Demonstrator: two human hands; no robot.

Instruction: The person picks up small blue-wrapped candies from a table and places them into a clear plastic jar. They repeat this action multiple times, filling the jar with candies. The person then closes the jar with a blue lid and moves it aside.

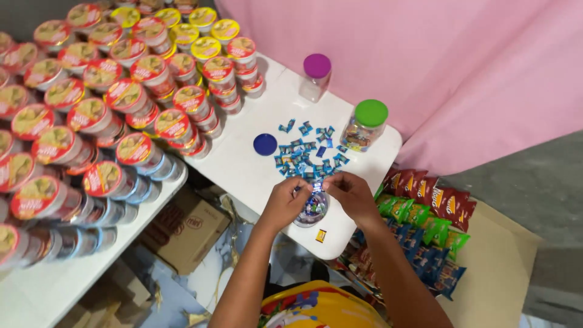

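Observation:
A clear open jar (311, 211) partly filled with wrapped candies stands near the front edge of a white table (243, 164). My left hand (284, 201) rests on its left rim. My right hand (352, 193) is at its right rim and pinches a small blue wrapped candy (316, 186) over the opening. Just beyond the jar lies a loose pile of blue wrapped candies (306, 152). A blue lid (265, 144) lies flat to the left of the pile.
A jar with a green lid (365, 123) and one with a purple lid (316, 75) stand at the table's back. Stacked cup containers with red and yellow lids (115, 97) fill the left. Snack packets (425, 212) lie right; a cardboard box (185, 228) sits below.

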